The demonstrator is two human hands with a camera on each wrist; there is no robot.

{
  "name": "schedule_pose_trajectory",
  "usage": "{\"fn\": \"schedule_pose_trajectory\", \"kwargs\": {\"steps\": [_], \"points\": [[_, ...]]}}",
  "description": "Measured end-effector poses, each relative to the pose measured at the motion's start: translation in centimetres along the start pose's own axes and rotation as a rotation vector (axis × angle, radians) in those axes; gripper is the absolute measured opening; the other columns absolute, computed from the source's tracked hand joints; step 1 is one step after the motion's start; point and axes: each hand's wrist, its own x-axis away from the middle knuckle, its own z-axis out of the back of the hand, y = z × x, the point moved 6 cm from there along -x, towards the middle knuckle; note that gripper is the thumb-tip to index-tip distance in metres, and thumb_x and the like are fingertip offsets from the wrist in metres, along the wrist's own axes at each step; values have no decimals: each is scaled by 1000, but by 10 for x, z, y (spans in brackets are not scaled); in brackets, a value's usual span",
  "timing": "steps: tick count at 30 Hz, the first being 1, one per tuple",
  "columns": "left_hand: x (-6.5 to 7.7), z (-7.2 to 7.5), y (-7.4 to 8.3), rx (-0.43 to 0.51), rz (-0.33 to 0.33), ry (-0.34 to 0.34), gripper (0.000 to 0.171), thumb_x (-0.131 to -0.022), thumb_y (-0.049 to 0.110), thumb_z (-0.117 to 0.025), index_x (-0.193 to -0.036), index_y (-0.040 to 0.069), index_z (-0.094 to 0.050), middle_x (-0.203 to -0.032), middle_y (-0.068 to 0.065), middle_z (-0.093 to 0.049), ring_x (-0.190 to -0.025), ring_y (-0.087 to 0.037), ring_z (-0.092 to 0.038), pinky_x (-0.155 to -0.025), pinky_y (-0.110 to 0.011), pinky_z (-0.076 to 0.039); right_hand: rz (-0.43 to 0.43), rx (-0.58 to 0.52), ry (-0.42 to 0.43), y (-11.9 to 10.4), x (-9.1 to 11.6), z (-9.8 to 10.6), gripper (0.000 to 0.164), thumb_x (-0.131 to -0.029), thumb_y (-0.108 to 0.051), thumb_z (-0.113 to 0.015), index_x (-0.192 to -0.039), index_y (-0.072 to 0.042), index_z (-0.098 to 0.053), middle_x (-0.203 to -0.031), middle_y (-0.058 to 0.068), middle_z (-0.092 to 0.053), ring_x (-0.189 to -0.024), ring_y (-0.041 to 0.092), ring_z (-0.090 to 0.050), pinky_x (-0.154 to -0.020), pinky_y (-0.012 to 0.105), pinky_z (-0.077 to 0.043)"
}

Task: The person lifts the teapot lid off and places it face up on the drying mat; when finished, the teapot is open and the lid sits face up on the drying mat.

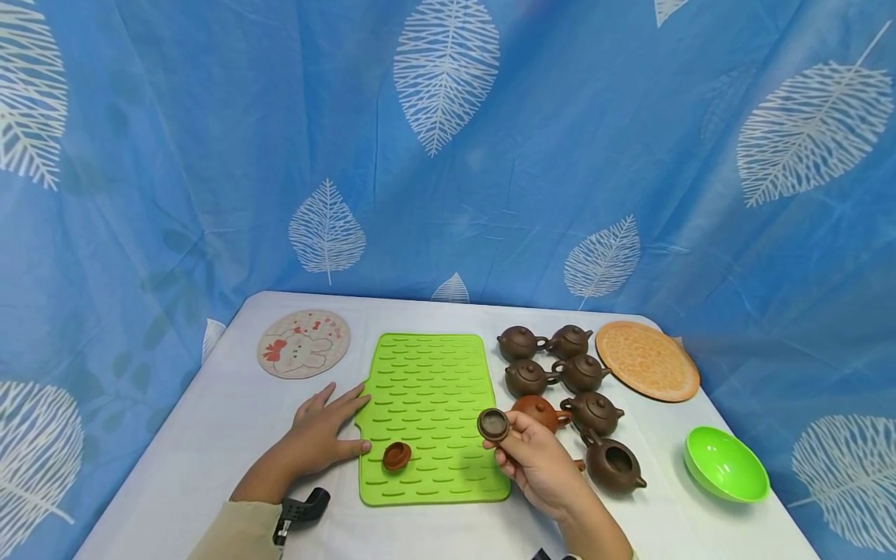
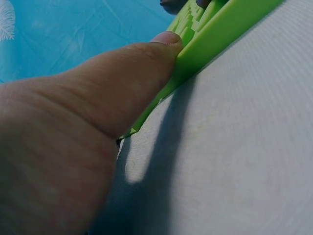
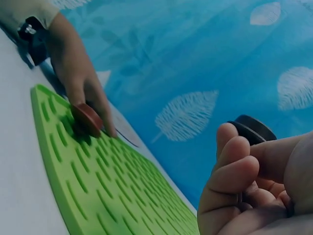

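Observation:
My right hand [image 1: 542, 467] pinches a dark brown teapot lid [image 1: 493, 425] above the right edge of the green mat [image 1: 430, 389], its hollow underside facing the head camera. The same lid [image 3: 254, 129] shows edge-on at my fingertips in the right wrist view. On the mat's lower left lies a reddish-brown lid [image 1: 397, 456], hollow side up. My left hand [image 1: 315, 439] touches the mat's left edge with spread fingers, its thumb near that lid. Just right of my right hand stands a dark teapot [image 1: 616, 467] with its mouth uncovered. A reddish-brown teapot [image 1: 539, 411] is partly hidden behind my fingers.
Several dark lidded teapots [image 1: 529, 378] stand in rows right of the mat. A pizza-patterned round board [image 1: 647, 362] lies behind them, and a green bowl [image 1: 728, 467] sits far right. At the back left is a round bunny-print mat [image 1: 304, 344]. A blue curtain [image 1: 448, 194] hangs behind the table.

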Motion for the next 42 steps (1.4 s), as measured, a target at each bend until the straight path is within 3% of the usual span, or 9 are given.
{"fn": "schedule_pose_trajectory", "kwargs": {"steps": [14, 22, 30, 42], "points": [[1, -1, -1, 9, 2, 0, 91, -84, 60, -80, -159, 21, -47, -173, 1, -31, -160, -48, -7, -123, -71, -5, -49, 230, 71, 24, -21, -26, 33, -104, -28, -67, -124, -3, -59, -91, 4, -74, -70, 8, -55, -59, 19, -47], [0, -2, -1, 1, -8, 6, 91, -84, 61, -80, -159, 21, -47, -172, 2, -31, -160, -48, -8, -123, -71, -6, -51, 352, 115, 44, -21, -29, 17, -105, -11, -58, -120, -3, -62, -91, 9, -75, -67, 12, -57, -55, 21, -49], [-1, -2, -1, 2, -4, 3, 91, -84, 61, -80, -159, 21, -47, -173, 2, -30, -160, -48, -8, -123, -71, -6, -61, 376, 126, 47, -20, -29, 17, -103, -2, -54, -119, 3, -58, -90, 13, -72, -68, 14, -65, -62, 28, -60], [-2, -1, 0, -7, 9, 0, 91, -84, 61, -80, -159, 22, -47, -173, 2, -30, -160, -47, -7, -123, -72, -7, -90, 516, 159, 47, -17, -27, 19, -99, -4, -56, -117, 0, -60, -88, 7, -72, -67, 15, -67, -64, 31, -61]]}}
